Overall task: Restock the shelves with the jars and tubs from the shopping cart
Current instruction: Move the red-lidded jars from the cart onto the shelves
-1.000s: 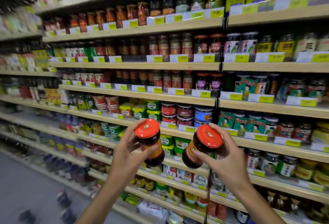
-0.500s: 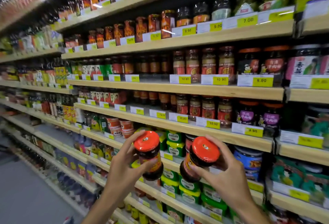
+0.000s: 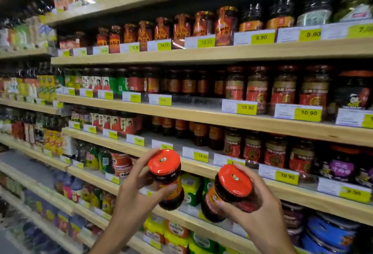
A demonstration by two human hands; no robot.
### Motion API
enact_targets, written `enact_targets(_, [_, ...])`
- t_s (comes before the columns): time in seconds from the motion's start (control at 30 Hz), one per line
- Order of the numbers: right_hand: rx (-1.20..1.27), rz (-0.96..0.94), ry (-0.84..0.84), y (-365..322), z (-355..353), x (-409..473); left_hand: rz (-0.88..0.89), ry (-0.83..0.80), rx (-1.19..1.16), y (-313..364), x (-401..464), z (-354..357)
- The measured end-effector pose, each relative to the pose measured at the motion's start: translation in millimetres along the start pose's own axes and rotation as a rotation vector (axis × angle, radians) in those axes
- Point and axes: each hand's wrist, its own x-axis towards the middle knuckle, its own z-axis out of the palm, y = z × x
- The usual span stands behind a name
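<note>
- Left hand: lower centre of the frame, fingers clamped round the body of the left jar, thumb on the near side, fingertips reaching up beside the lid.
- Left jar: dark contents, red-orange lid facing the camera, held nearly upright; it stands in front of the wooden shelf edge, just under a white-and-yellow price tag. Against the frame half a second ago it sits closer to that shelf edge, and higher against the shelving.
- Right hand: lower right of centre, fingers wrapped round the right jar from below and behind, clamped on its body.
- Right jar: same red-orange lid, orange label, tilted with the lid leaning toward the upper right. It is held lower than the left jar, apart from it, as in the earlier frame.
- Shelving: the view has moved nearer since the earlier frames; shelves fill more of the picture and the floor at lower left shows less.
- Gap on the shelf: a bare stretch behind the price tags, above the left jar, between boxed jars at left and a row of dark jars at right.
- Green tubs: on the shelf below, showing between the two held jars.
- Both jars are in the air; neither touches a shelf.
</note>
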Motion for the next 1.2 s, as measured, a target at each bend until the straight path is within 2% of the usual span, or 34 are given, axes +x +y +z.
enact_targets(0.27, [-0.097,-0.104,0.159,-25.4,99.9,50.8,0.081,-0.112,-0.114,-30.9,82.7,-81.9])
enact_targets(0.47, [-0.22,-0.185,0.285,-62.6,141.1,80.2,0.149,-0.178,-0.145,-43.1,142.5,-112.3])
enact_targets(0.73, [-0.29,-0.435,0.483,-114.5,149.1,138.7,0.297,-0.266,-0.232,-34.8,189.4,-113.9])
enact_targets(0.9, [-0.35,-0.591,0.608,-128.9,141.1,185.0,0.344,-0.258,-0.296,-35.4,198.9,-111.5])
enact_targets(1.2, [-0.493,-0.573,0.641,-102.9,132.8,231.1,0.396,-0.225,-0.279,-46.1,201.4,-124.7])
